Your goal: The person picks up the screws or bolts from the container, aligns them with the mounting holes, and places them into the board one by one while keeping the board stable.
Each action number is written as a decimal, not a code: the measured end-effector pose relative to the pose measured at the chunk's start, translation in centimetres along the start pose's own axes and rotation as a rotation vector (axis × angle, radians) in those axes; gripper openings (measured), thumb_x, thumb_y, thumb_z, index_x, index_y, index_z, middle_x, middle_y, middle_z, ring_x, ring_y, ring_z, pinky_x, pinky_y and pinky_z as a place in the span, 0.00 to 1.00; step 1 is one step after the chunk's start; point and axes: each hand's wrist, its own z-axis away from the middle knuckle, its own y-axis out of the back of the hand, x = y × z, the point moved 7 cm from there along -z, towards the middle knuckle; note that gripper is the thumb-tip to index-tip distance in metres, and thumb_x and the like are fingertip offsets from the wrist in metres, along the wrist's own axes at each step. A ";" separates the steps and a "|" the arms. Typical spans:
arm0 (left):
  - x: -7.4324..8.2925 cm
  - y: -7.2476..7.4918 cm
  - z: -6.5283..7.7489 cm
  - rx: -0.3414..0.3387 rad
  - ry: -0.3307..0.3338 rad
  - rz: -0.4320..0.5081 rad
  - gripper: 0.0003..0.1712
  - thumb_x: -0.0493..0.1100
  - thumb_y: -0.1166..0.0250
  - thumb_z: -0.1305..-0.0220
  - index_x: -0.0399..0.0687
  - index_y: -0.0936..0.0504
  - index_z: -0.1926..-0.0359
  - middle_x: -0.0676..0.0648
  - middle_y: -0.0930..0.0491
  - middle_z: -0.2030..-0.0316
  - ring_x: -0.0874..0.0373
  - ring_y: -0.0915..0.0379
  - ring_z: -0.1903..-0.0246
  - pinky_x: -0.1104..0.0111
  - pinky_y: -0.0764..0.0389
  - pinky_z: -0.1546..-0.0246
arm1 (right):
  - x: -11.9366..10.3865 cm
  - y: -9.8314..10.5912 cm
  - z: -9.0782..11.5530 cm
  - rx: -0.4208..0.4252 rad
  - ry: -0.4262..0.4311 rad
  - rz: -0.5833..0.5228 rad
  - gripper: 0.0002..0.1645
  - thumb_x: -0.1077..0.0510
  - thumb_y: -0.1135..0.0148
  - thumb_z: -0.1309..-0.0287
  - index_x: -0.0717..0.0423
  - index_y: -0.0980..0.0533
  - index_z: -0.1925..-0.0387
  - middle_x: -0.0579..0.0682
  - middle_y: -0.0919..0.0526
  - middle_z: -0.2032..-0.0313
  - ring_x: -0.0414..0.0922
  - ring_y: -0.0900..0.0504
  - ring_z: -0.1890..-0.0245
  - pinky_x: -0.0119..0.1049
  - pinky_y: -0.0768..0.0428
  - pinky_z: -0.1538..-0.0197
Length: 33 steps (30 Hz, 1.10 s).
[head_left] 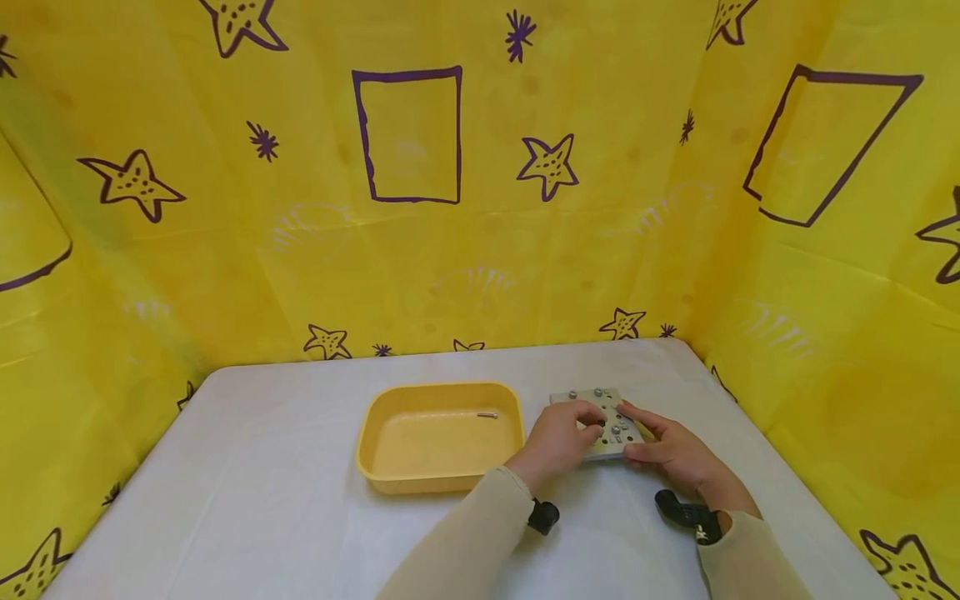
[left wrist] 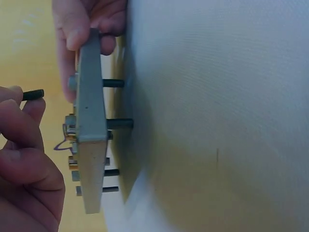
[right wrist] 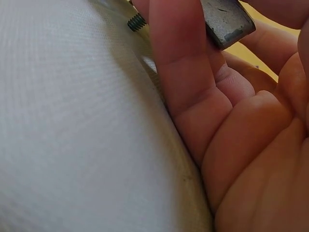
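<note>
A grey metal plate (left wrist: 91, 106) carries several screws and holes on its top face, and threaded ends (left wrist: 119, 123) stick out below it. My right hand (head_left: 678, 450) grips the plate by its right side, thumb and fingers on the edge. Between the fingertips of my left hand (head_left: 558, 433) is a dark threaded screw (left wrist: 34, 94), held above the plate's face and apart from it in the left wrist view. From the right wrist, one plate corner (right wrist: 231, 21) shows behind my fingers; the rest is hidden or out of frame.
Left of the plate stands a yellow tray (head_left: 438, 483) with one loose screw (head_left: 487, 415) inside. Both rest on a white-covered table (head_left: 285, 500). Yellow patterned cloth (head_left: 405, 267) encloses the back and sides. Each wrist wears a black strap.
</note>
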 end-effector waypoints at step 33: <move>0.7 -1.2 -0.5 -0.025 -0.118 -0.292 0.10 0.41 0.35 0.32 0.55 0.12 0.53 0.61 0.16 0.62 0.70 0.25 0.60 0.75 0.26 0.54 | 0.0 0.0 -0.1 0.012 -0.003 0.027 0.51 0.57 0.24 0.48 0.48 0.38 0.25 0.50 0.52 0.23 0.57 0.40 0.38 0.37 0.19 0.57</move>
